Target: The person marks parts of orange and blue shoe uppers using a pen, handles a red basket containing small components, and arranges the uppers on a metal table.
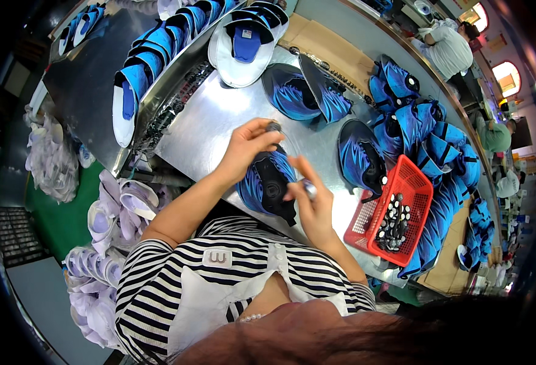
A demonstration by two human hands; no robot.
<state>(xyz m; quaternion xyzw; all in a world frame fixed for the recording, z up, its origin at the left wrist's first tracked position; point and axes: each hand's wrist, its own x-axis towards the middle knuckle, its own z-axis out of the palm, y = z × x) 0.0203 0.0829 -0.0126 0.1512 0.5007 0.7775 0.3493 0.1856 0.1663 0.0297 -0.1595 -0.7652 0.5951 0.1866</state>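
Steel table (pixel 219 121) at frame centre carries a blue and black cap (pixel 268 182), the left hand (pixel 246 149) pinching a small dark piece above it, the right hand (pixel 310 204) closed on a small silvery piece, a red basket (pixel 417 188) to the right, more caps (pixel 414 121) at upper right.

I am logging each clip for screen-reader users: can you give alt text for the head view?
A person in a striped top holds a blue-and-black cap over a metal table, left hand pinching a small dark piece at its top, right hand holding a small silvery part. A red basket of small parts and piled blue caps sit to the right.
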